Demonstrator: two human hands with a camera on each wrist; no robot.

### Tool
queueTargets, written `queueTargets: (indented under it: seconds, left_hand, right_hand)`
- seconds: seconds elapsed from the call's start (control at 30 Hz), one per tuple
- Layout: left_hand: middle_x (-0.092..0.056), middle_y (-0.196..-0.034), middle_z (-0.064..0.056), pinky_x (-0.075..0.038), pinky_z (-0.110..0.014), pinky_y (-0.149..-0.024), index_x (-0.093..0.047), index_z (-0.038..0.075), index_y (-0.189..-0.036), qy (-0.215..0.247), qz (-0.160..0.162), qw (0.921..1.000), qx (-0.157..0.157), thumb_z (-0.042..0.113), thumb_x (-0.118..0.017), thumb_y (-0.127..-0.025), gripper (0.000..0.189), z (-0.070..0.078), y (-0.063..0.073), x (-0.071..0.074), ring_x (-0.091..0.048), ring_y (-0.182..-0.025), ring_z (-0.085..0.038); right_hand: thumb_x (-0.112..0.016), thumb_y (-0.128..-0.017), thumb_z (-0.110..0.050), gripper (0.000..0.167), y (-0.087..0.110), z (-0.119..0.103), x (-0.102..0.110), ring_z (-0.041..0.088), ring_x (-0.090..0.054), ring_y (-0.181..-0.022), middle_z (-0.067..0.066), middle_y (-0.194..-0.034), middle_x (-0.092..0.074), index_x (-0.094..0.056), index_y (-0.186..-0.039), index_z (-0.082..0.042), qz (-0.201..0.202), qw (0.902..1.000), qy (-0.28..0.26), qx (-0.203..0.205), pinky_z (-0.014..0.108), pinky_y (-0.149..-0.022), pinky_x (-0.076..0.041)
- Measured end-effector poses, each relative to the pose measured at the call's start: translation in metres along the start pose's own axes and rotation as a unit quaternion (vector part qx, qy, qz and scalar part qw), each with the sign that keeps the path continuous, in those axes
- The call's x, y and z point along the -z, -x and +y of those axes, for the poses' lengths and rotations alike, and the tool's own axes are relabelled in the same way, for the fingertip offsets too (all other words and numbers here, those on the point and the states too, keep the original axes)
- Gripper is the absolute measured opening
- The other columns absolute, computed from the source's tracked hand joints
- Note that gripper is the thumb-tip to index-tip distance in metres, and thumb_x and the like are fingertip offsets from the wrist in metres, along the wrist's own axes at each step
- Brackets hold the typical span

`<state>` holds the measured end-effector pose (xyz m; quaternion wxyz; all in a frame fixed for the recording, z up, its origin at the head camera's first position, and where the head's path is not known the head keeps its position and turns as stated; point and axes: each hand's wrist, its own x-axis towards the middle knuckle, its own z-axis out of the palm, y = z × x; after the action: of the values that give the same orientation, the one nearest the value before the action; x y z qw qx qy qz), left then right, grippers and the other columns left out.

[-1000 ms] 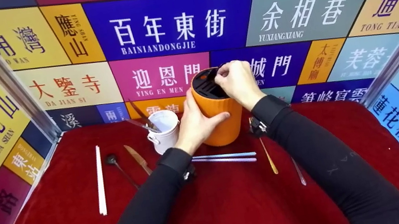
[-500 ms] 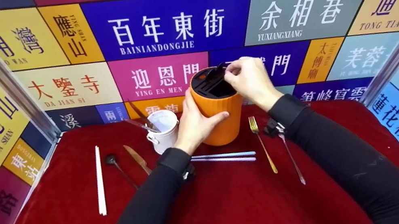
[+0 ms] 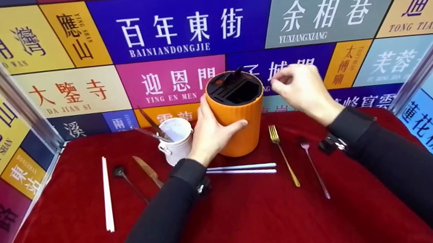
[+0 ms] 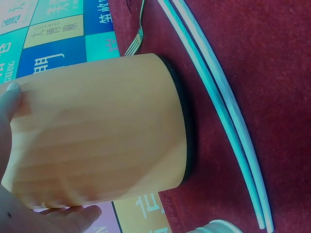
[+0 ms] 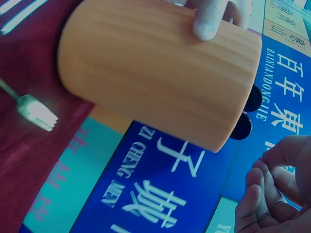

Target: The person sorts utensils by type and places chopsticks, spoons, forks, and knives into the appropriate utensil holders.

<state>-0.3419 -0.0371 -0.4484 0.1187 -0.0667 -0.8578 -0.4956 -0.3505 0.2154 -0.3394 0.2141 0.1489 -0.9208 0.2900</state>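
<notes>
An orange cylindrical knife holder (image 3: pixel 239 124) with a black slotted top stands upright at the back of the table. My left hand (image 3: pixel 214 133) grips its left side, thumb across the front. A black piece (image 3: pixel 234 76) sticks up from the top; in the right wrist view two black rounded ends (image 5: pixel 252 99) project there. To the right of the holder, my right hand (image 3: pixel 301 86) hovers apart from it, fingers loosely curled, with nothing visible in them. Below that hand lie a gold fork (image 3: pixel 282 154) and a thinner fork (image 3: pixel 316 170).
Left of the holder stands a white cup (image 3: pixel 177 139) with utensils in it. On the red cloth (image 3: pixel 235 229) lie white chopsticks (image 3: pixel 107 194), a dark spoon (image 3: pixel 128 183), a knife (image 3: pixel 148 170) and bluish chopsticks (image 3: pixel 247 169). A printed wall (image 3: pixel 186 24) rises behind.
My right hand has left the holder's top and moved right and slightly down. More of the black top and the forks now shows. My left hand keeps its hold.
</notes>
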Motion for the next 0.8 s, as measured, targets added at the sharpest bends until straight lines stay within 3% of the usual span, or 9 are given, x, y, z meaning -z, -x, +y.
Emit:
queueTargets:
  seconds: [0.2, 0.4, 0.63, 0.8]
  left_hand:
    - [-0.046, -0.165, -0.013, -0.05, -0.049, -0.124, -0.015, 0.024, -0.176, -0.003, 0.0, 1.0, 0.003, 0.063, -0.096, -0.077, 0.134, 0.0, 0.0, -0.001, -0.062, -0.141, -0.032]
    - [-0.046, -0.166, -0.013, -0.05, -0.049, -0.124, -0.015, 0.024, -0.176, 0.0, -0.001, 1.0, 0.004, 0.062, -0.097, -0.077, 0.134, 0.0, 0.001, 0.0, -0.062, -0.141, -0.032]
    - [-0.045, -0.168, -0.014, -0.049, -0.049, -0.125, -0.015, 0.022, -0.176, 0.001, -0.002, 1.0, 0.001, 0.062, -0.097, -0.077, 0.134, -0.001, 0.0, -0.001, -0.061, -0.142, -0.032]
    - [-0.044, -0.168, -0.013, -0.049, -0.048, -0.125, -0.015, 0.022, -0.177, -0.003, 0.0, 1.0, 0.002, 0.063, -0.096, -0.077, 0.135, -0.002, 0.0, 0.0, -0.061, -0.143, -0.032]
  right_hand:
    - [-0.068, -0.097, -0.012, 0.022, 0.017, 0.022, 0.01, 0.03, -0.075, -0.086, 0.015, -0.097, -0.085, -0.087, -0.104, -0.005, -0.027, 0.999, 0.017, -0.03, 0.04, -0.082, -0.058]
    - [-0.07, -0.098, -0.019, 0.025, 0.031, 0.047, 0.013, 0.036, -0.076, -0.097, 0.02, -0.108, -0.084, -0.085, -0.11, -0.004, -0.114, 0.9865, 0.054, -0.104, 0.054, -0.093, -0.06]
    - [-0.073, -0.099, -0.025, 0.03, 0.046, 0.071, 0.007, 0.039, -0.075, -0.097, 0.024, -0.115, -0.082, -0.085, -0.113, -0.001, -0.183, 0.9713, 0.094, -0.12, 0.058, -0.094, -0.059]
    - [-0.074, -0.099, -0.026, 0.028, 0.057, 0.084, 0.001, 0.041, -0.075, -0.097, 0.025, -0.112, -0.082, -0.086, -0.105, -0.002, -0.219, 0.9601, 0.126, -0.12, 0.059, -0.095, -0.059]
